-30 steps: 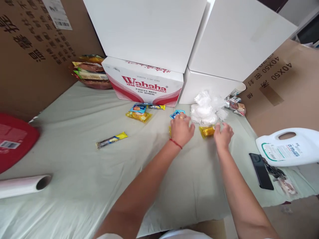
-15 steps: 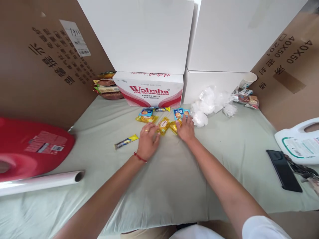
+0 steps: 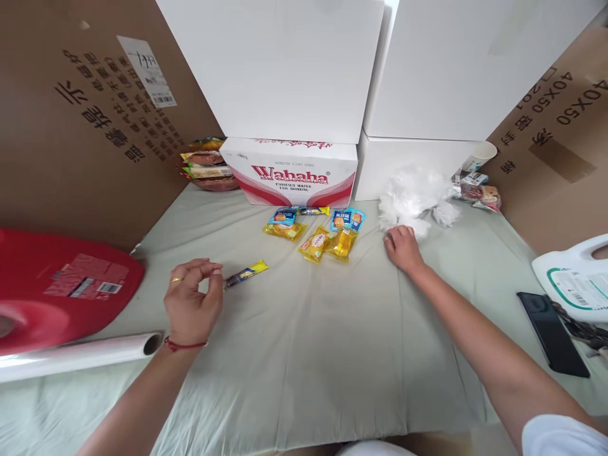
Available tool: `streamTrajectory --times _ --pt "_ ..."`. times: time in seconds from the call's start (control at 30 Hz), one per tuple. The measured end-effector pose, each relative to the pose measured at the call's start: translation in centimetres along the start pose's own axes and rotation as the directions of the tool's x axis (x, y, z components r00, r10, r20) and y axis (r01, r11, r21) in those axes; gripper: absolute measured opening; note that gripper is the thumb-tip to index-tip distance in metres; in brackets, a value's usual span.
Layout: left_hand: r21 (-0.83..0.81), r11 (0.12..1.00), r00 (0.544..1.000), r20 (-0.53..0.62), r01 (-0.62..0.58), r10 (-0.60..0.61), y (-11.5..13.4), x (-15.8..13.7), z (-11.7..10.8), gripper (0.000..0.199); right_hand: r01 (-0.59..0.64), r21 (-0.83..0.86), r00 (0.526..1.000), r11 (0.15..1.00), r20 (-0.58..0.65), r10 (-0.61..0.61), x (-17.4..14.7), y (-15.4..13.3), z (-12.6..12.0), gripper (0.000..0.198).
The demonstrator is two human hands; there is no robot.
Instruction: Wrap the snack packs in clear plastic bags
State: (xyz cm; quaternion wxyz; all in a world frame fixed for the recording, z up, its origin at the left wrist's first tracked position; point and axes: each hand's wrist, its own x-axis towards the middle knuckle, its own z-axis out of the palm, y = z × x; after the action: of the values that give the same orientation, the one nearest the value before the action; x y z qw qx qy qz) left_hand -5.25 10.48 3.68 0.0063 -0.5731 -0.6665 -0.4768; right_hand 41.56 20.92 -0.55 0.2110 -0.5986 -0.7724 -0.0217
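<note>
My left hand (image 3: 194, 301) hovers at the left with thumb and fingertips brought together in a pinch. Just beside it lies a slim snack bar (image 3: 247, 273) in a dark and yellow wrapper, its near end close to my thumb. Whether anything sits in the pinch I cannot make out. My right hand (image 3: 405, 250) rests low at the front edge of the crumpled clear plastic bags (image 3: 411, 193), fingers loosely bent and apart. Between the hands lie two yellow-wrapped cakes (image 3: 314, 244), blue snack packets (image 3: 348, 220), another yellow packet (image 3: 285, 232) and a second bar (image 3: 316, 211).
A Wahaha carton (image 3: 292, 174) stands behind the snacks, below white boxes. On the left are a red jug (image 3: 61, 285) and a white roll (image 3: 95, 354). On the right are a phone (image 3: 553, 335), a white bottle (image 3: 577, 278) and a paper cup (image 3: 479, 156).
My left hand has moved left from the snacks to the bar and closed into a pinch. My right hand has left the yellow cakes and gone right to the plastic bags, which have shifted shape.
</note>
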Motion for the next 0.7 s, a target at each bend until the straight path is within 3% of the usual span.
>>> streamTrajectory --times 0.13,0.2,0.33,0.5,0.6,0.7 --pt "0.004 0.999 0.999 0.018 0.049 -0.049 -0.4 0.8 0.4 0.015 -0.118 0.026 0.993 0.993 0.021 0.118 3.6 0.7 0.5 0.031" --pt "0.035 0.997 0.995 0.065 0.068 -0.071 -1.0 2.0 0.9 0.020 -0.084 0.075 0.996 0.994 0.016 0.083 3.4 -0.4 -0.4 0.029" --pt "0.216 0.970 0.983 0.122 0.110 -0.139 -3.2 6.9 3.0 0.022 0.110 0.108 0.991 0.988 -0.085 -0.101 -2.3 -2.1 -2.7 0.025" --pt "0.384 0.918 0.959 0.211 0.098 -0.191 -6.0 15.9 7.6 0.032 -0.020 -0.013 0.987 1.000 -0.159 0.018 -9.6 -1.6 -2.5 0.023" --pt "0.372 0.927 0.947 0.283 0.035 -0.149 -6.9 20.1 10.6 0.047 -0.072 -0.056 0.988 0.996 -0.142 0.063 -10.4 -1.4 -1.7 0.022" --pt "0.343 0.939 0.918 0.361 0.031 -0.163 -7.4 21.8 13.3 0.054 -0.084 -0.050 0.990 0.995 -0.116 0.078 -9.8 -1.6 -1.5 0.022"
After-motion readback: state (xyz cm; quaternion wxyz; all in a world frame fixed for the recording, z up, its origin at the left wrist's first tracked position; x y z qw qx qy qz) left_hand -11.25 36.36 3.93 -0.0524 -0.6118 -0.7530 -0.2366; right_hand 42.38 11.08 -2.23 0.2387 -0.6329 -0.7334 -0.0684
